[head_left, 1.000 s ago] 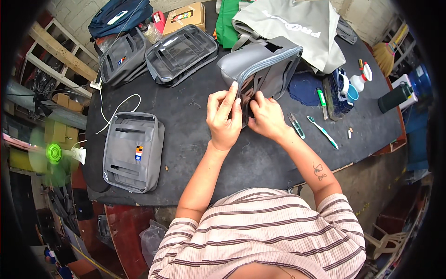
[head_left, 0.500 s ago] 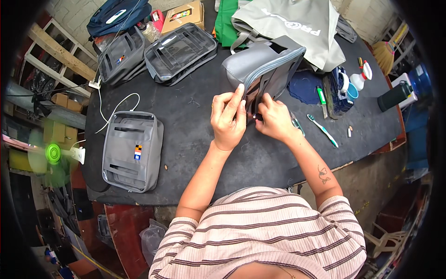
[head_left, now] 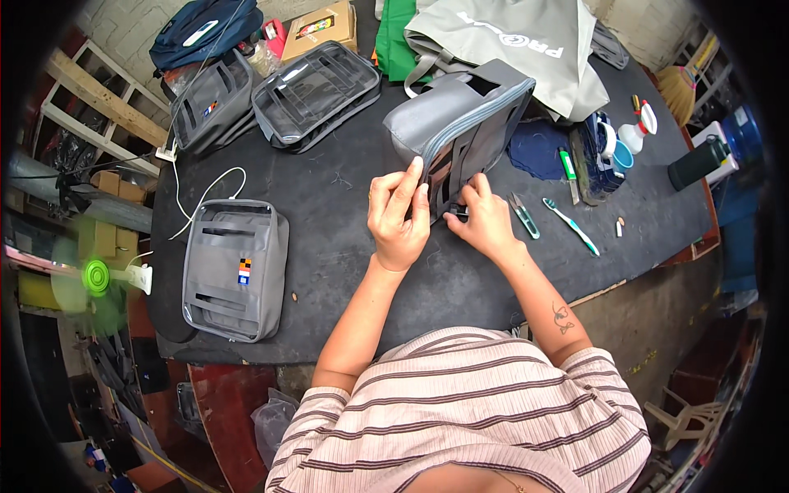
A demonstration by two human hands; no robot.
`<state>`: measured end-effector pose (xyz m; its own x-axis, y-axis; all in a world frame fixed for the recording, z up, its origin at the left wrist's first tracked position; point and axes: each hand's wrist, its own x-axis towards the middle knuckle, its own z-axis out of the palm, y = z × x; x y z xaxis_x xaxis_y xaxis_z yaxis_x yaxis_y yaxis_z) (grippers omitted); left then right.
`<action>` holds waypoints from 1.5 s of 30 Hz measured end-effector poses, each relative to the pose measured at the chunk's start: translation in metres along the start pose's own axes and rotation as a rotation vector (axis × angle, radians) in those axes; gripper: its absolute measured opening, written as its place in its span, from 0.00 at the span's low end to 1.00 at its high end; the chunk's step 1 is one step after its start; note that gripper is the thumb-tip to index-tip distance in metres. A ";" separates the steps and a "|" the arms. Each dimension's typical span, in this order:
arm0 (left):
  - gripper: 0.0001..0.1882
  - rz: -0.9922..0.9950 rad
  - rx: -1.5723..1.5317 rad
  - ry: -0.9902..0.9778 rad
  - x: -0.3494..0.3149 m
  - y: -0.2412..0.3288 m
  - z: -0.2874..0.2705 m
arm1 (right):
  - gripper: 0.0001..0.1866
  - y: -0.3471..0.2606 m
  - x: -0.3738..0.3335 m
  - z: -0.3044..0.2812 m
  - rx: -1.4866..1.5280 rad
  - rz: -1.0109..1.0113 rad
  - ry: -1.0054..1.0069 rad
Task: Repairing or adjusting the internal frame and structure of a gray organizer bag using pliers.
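A grey zippered pouch (head_left: 448,111) stands tilted on its side on the dark table in front of me, its clear panel facing right. My left hand (head_left: 397,215) pinches the pouch's zippered edge at its near left corner, fingers pointing up. Low on the pouch's near edge, the fingers of my right hand (head_left: 485,215) close on its lower rim, beside a small dark piece I cannot make out. Thread snips (head_left: 523,217) lie just right of that hand, and a green-and-white toothbrush (head_left: 571,227) lies beyond them.
Another grey pouch (head_left: 234,271) lies at the left; two more, one with a clear top (head_left: 316,94), sit at the back. A large grey tote bag (head_left: 509,49), a green cutter knife (head_left: 568,168), a spray bottle (head_left: 637,131) and a dark bottle (head_left: 694,167) are around the right side.
My right hand has shifted slightly left, its fingers still at the pouch's lower edge; the thread snips now show more fully. The pouch has moved slightly left with my left hand.
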<state>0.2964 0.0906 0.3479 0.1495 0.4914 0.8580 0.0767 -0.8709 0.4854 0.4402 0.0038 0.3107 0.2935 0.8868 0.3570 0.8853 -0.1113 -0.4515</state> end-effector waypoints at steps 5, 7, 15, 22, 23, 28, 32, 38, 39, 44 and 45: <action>0.21 -0.035 0.055 0.024 0.002 -0.011 -0.013 | 0.21 0.015 -0.013 -0.012 0.137 0.184 -0.021; 0.21 -0.133 0.009 -0.020 0.005 -0.018 -0.023 | 0.20 0.036 -0.024 -0.007 0.084 0.194 -0.001; 0.19 -0.274 -0.039 0.112 -0.008 -0.032 -0.041 | 0.19 0.054 -0.047 0.003 -0.213 0.102 0.047; 0.11 -0.296 -0.150 0.200 0.049 -0.030 -0.048 | 0.10 0.028 0.008 -0.032 0.169 -0.101 0.513; 0.10 -0.301 -0.181 0.173 0.060 -0.029 -0.050 | 0.08 0.020 0.017 -0.041 0.186 -0.127 0.568; 0.11 -0.133 -0.174 -0.212 0.122 -0.023 -0.047 | 0.06 0.008 0.033 -0.058 0.357 -0.183 0.570; 0.11 0.001 -0.061 -0.694 0.165 -0.013 -0.011 | 0.04 0.012 0.010 -0.033 0.387 -0.062 0.240; 0.10 0.004 0.158 -0.870 0.172 -0.011 0.009 | 0.08 -0.002 -0.011 -0.034 0.356 -0.190 0.238; 0.08 -0.050 0.104 -0.802 0.171 -0.005 0.005 | 0.08 -0.001 -0.004 -0.041 0.397 -0.179 0.295; 0.12 -0.172 -0.143 -0.837 0.169 -0.040 -0.012 | 0.11 -0.040 0.044 -0.069 0.309 -0.416 0.428; 0.15 -0.277 -0.283 -0.910 0.169 -0.047 -0.017 | 0.11 -0.058 0.054 -0.071 0.247 -0.630 0.394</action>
<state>0.3018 0.2144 0.4732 0.8708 0.3816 0.3099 0.0025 -0.6339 0.7734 0.4300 0.0266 0.4144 -0.0902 0.5199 0.8494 0.8355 0.5038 -0.2196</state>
